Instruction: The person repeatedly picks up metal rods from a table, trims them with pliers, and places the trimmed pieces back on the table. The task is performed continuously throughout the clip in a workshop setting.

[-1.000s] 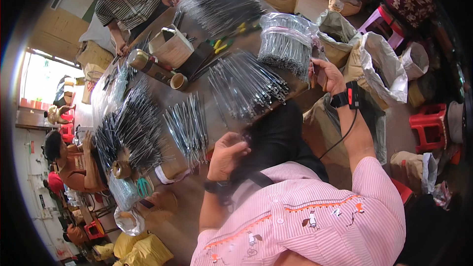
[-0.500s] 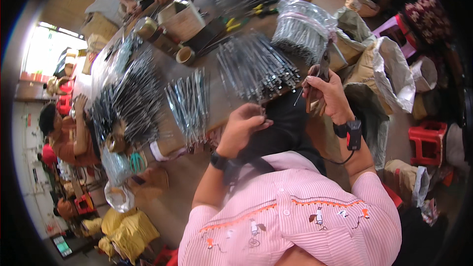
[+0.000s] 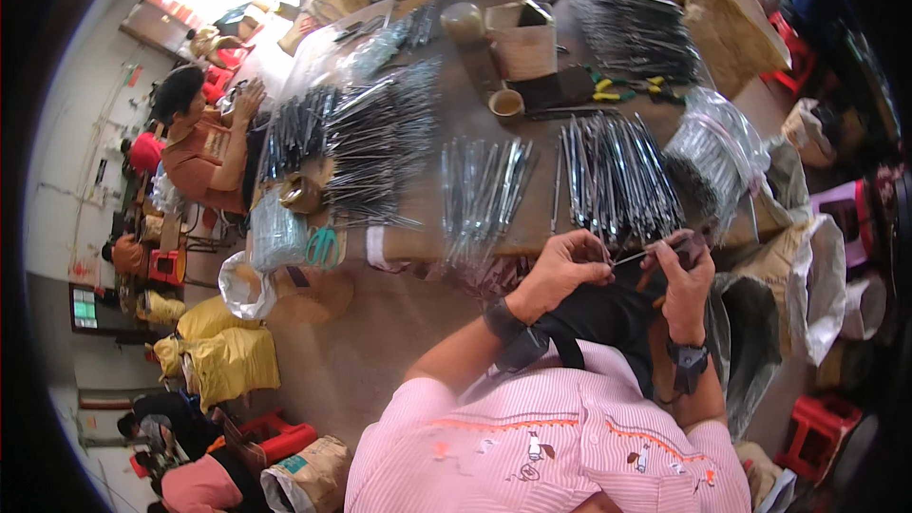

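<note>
My left hand [image 3: 567, 271] is closed in a pinch on one end of a thin metal rod [image 3: 627, 258]. The rod's other end meets the fingertips of my right hand [image 3: 686, 285]. That hand is also closed round pliers, mostly hidden, with a brown handle [image 3: 650, 283] showing below the fingers. Just beyond both hands, a pile of shiny metal rods [image 3: 617, 171] lies at the table's near edge. To its left is a smaller bunch of rods [image 3: 486, 192], and to its right a plastic-wrapped bundle [image 3: 719, 147].
Larger rod piles [image 3: 385, 142] lie on the left of the table [image 3: 456, 100], near teal-handled scissors [image 3: 323, 245]. A box [image 3: 522, 49], a small cup [image 3: 505, 104] and yellow-handled pliers [image 3: 613, 88] stand farther back. Open sacks [image 3: 798, 275] are at right. A co-worker [image 3: 204, 147] sits at left.
My view has turned, so the table appears shifted right. My hands have come together, with a rod stretched between them. The right hand has lowered from its raised position with the pliers.
</note>
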### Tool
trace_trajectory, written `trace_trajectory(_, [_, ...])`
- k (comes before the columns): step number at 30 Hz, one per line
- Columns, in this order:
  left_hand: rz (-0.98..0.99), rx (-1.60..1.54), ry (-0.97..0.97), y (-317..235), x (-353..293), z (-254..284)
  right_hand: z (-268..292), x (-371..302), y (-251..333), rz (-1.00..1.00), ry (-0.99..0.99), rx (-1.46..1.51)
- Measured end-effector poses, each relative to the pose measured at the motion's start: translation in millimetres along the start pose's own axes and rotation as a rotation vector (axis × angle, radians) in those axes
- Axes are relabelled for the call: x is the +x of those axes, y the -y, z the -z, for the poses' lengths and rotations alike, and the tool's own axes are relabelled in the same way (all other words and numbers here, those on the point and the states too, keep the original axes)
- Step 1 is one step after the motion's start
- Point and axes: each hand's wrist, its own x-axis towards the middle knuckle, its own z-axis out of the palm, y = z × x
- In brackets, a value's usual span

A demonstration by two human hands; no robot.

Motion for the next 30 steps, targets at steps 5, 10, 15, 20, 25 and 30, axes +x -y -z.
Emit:
trace_trajectory(5, [-0.010,-0.037,0.015,4.3,-1.7,3.5,1.6,0.7,-5.1,0.020,0.034,0.019])
trace_trajectory(10, [0.028,-0.002,-0.023,5.4,-0.9,5.2,-2.0,-4.0,-15.5,-0.025,0.018,0.022])
trace_trajectory(15, [0.002,-0.042,-0.037,5.9,-3.7,2.6,-1.0,-3.2,-14.3,-0.010,0.005,0.006])
trace_trajectory(20, [-0.003,-0.020,-0.011,5.6,-0.9,0.1,-11.6,-13.3,-18.9,-0.060,0.079,-0.039])
trace_trajectory(25, [0.029,-0.031,-0.059,12.7,-2.5,4.4,-10.8,-4.1,-18.7,0.018,-0.047,-0.017])
trace_trajectory(30, [0.116,0.047,-0.002,14.1,-11.7,5.1,4.3,9.1,-10.9,0.026,-0.095,-0.016])
